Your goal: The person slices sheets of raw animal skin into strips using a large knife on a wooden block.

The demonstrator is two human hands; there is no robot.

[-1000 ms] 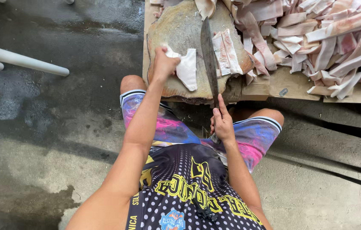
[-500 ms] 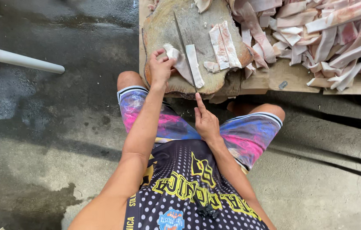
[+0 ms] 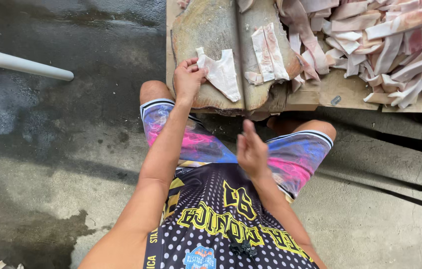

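A person in a dotted jersey and multicoloured shorts (image 3: 290,154) sits at a low wooden counter (image 3: 343,92), seen from above. The left hand (image 3: 188,79) reaches fwd to a worn wooden chopping block (image 3: 206,30), its fingers (image 3: 191,64) pinching the upper-left corner of a pale, flat piece of meat (image 3: 221,74) that lies on the block's near half, just left of the block's centre groove. The right hand (image 3: 252,149) hangs in mid-air above the lap, well apart from the block; its fingers (image 3: 248,130) are extended, released, gripping nothing, though slightly blurred. To the right of the groove, two pale strips (image 3: 268,55) lie side by side on the block, w/ a small scrap (image 3: 253,78) just beside their lower end. Beyond, at frame right, a big heap of pink-and-white cut strips (image 3: 385,45) covers the counter, some spilling toward the block's edge. Wet, dark concrete floor (image 3: 71,139) spreads at left; a white pipe (image 3: 19,64) crosses the upper-left corner.
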